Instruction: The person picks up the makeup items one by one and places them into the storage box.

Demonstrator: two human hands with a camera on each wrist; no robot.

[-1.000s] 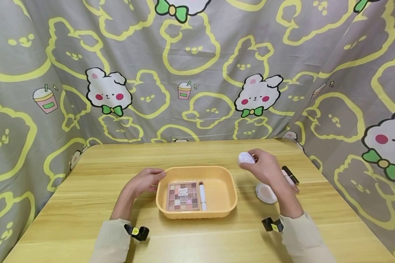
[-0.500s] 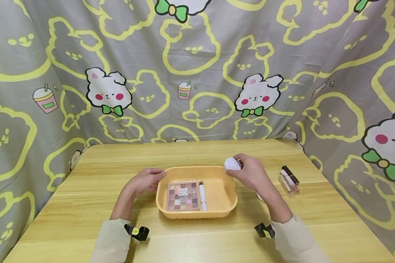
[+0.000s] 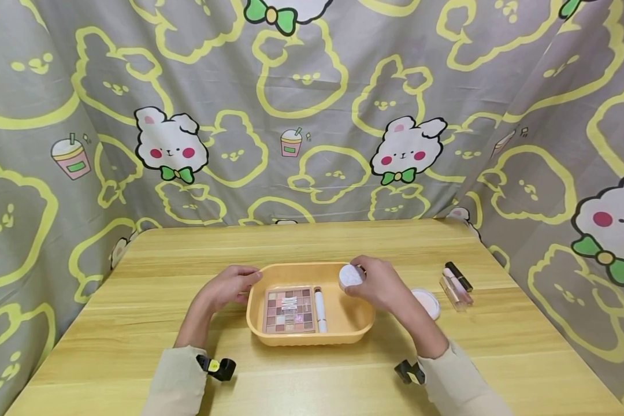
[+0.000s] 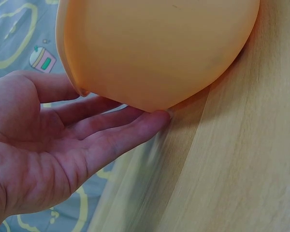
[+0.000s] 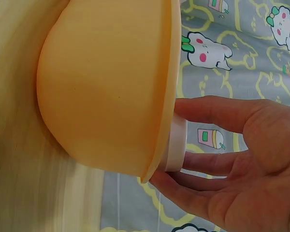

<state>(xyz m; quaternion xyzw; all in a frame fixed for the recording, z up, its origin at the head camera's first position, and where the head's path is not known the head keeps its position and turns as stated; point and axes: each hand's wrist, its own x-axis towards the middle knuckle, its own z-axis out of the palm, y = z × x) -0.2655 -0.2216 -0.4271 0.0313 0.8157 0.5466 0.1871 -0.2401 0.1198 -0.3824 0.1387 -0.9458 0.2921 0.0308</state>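
The round, flat, white case with a faintly patterned top hung over the right end of the yellow plastic oblong tray, pinched between the thumb and fingers of the right hand. That hand came in from the right across the rim, so the case lay just to its left, over the side of the tray away from the person. The left hand was well apart from it, gripping the tray's opposite end with one digit over the rim and the others against the outer wall. The tray's long axis ran left to right, from one hand to the other. Inside, the square pink-toned makeup palette filled the left part, and beside it the slim white pen with a brown tip pointed away from the person, crosswise to the tray. The right wrist view showed the case's edge beyond the rim, but the tray wall hid the rest, so whether the two touched could not be told for certain. For writing, the palette bore large pale lettering, turned sideways and too blurred to read; no brand was legible on the case.
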